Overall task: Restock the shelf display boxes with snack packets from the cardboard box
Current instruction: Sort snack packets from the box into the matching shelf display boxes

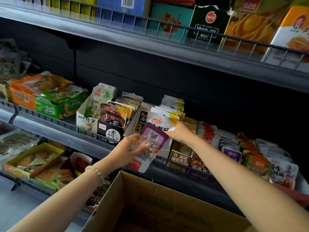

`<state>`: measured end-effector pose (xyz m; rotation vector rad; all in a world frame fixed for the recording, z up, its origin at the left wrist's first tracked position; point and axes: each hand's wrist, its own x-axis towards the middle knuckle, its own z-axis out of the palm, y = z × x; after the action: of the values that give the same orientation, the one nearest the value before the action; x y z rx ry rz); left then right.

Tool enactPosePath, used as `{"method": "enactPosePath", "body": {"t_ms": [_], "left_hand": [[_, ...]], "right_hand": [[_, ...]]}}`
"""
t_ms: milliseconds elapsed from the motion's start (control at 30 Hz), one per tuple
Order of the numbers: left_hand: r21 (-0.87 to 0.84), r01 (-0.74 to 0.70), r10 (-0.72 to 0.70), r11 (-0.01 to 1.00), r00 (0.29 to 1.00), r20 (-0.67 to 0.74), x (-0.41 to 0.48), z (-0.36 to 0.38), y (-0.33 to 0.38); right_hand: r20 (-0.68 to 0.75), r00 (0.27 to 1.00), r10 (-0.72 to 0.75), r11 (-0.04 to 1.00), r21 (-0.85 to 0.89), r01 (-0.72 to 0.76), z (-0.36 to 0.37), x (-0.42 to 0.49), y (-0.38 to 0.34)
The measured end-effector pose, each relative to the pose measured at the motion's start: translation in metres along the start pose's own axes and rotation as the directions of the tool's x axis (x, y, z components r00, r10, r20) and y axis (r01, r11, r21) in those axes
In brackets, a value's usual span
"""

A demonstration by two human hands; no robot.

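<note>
Two arms out over box point(150, 201) | my left hand point(127, 150) curled round purple packet point(156, 133) | my right hand point(181, 131) against white packets point(164, 121), grip unclear

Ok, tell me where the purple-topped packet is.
Head view, centre: the purple-topped packet is in the left hand, above the cardboard box, beside the right hand at the white packets.

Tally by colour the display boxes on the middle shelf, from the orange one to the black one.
Orange box: 1
Green box: 1
White box: 1
Black box: 1
Total: 4
</note>
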<state>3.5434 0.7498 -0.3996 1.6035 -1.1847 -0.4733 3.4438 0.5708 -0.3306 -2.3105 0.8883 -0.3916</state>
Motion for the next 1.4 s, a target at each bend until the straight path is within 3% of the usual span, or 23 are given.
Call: {"method": "enactPosePath", "body": {"t_ms": [133, 200, 300, 400, 467, 567, 667, 800, 867, 967, 1067, 1133, 1233, 1267, 1400], "left_hand": [[-0.113, 0.025, -0.026, 0.993, 1.0, -0.003, -0.011, 0.0, 0.024], [-0.191, 0.027, -0.038, 0.981, 0.998, -0.053, -0.017, 0.005, 0.037], [-0.225, -0.036, 0.004, 0.974, 0.99, -0.141, -0.026, 0.022, 0.056], [-0.217, -0.092, 0.044, 0.972, 0.975, -0.218, -0.029, 0.05, 0.074], [-0.28, -0.115, 0.048, 0.953, 0.971, -0.234, -0.03, 0.071, 0.086], [-0.166, -0.139, 0.096, 0.976, 0.965, -0.244, -0.029, 0.099, 0.094], [0.013, -0.068, 0.069, 0.998, 0.989, -0.128, -0.029, 0.117, 0.106], [-0.307, 0.078, -0.071, 0.948, 0.997, 0.032, -0.025, 0.135, 0.123], [-0.367, 0.096, -0.083, 0.925, 0.995, 0.05, -0.024, 0.144, 0.127], [-0.411, 0.072, -0.122, 0.909, 0.988, -0.096, -0.021, 0.152, 0.128], [-0.498, 0.06, -0.186, 0.865, 0.96, -0.209, -0.017, 0.155, 0.125], [-0.587, 0.07, -0.238, 0.807, 0.947, -0.214, -0.014, 0.16, 0.125], [-0.656, 0.112, -0.296, 0.746, 0.939, -0.176, -0.01, 0.169, 0.124], [-0.658, 0.122, -0.3, 0.743, 0.94, -0.164, -0.009, 0.171, 0.124], [-0.667, 0.165, -0.311, 0.727, 0.945, -0.106, 0.002, 0.168, 0.117]], "right_hand": [[0.011, 0.999, -0.053, 0.98, 0.191, 0.049, -0.016, -0.024, -0.009], [-0.092, 0.992, -0.089, 0.92, 0.375, 0.117, -0.028, -0.044, -0.007], [-0.233, 0.967, -0.106, 0.827, 0.518, 0.216, -0.034, -0.088, 0.011], [-0.087, 0.987, -0.137, 0.742, 0.651, 0.16, -0.019, -0.136, 0.028], [-0.064, 0.992, -0.109, 0.694, 0.709, 0.122, -0.015, -0.153, 0.04], [-0.148, 0.988, -0.048, 0.666, 0.733, 0.142, -0.023, -0.167, 0.054], [-0.195, 0.979, -0.059, 0.686, 0.704, 0.182, -0.032, -0.179, 0.065], [-0.193, 0.975, -0.114, 0.746, 0.631, 0.212, -0.037, -0.19, 0.074], [-0.188, 0.974, -0.125, 0.763, 0.609, 0.215, -0.036, -0.193, 0.077], [-0.212, 0.969, -0.126, 0.782, 0.58, 0.229, -0.037, -0.197, 0.083], [-0.236, 0.971, 0.029, 0.794, 0.596, 0.121, -0.042, -0.194, 0.097], [-0.121, 0.985, 0.122, 0.703, 0.711, 0.0, -0.045, -0.192, 0.102], [0.111, 0.985, 0.134, 0.351, 0.924, -0.152, -0.046, -0.192, 0.105], [0.132, 0.983, 0.13, 0.294, 0.941, -0.165, -0.045, -0.192, 0.107], [0.049, 0.979, 0.2, 0.258, 0.961, -0.101, -0.055, -0.181, 0.119]]}}
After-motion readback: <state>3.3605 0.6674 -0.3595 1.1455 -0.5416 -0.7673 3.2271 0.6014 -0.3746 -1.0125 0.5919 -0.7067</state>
